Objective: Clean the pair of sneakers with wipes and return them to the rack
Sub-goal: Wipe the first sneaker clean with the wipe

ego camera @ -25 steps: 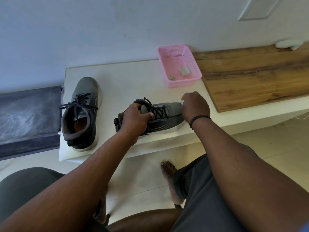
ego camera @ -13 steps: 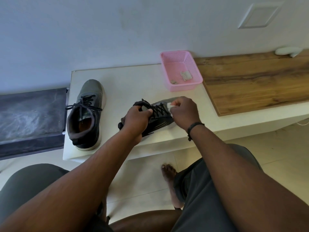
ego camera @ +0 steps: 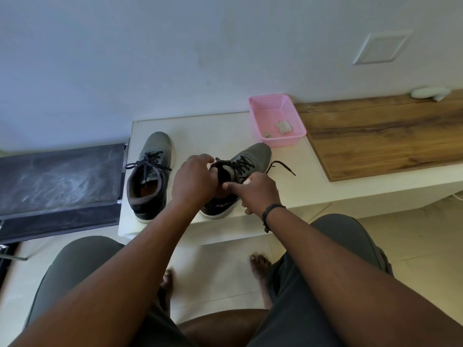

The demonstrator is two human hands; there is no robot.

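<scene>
Figure: wiping the second sneaker. The left hand grips the collar and tongue of the right-hand sneaker, its fingers curled over the opening to steady it. The right hand rests against the side of the same sneaker near the heel; its fingers are curled, a pale scrap at the knuckles is probably the wipe, though too little shows to be certain. This sneaker stands on the white table, toe pointing towards the pink basket, heel close to the table's near edge.

To do the step well, the left hand should hold the collar firm while the wipe runs along the side panel and sole rim in long strokes, turning the sneaker to reach hidden parts.

A loose lace end trails between the sneaker and the basket and may snag. The other sneaker stands just left of the held one, apart from it. The basket holds small crumpled scraps. A wooden board lies right of the basket. No rack can be identified with certainty.
</scene>
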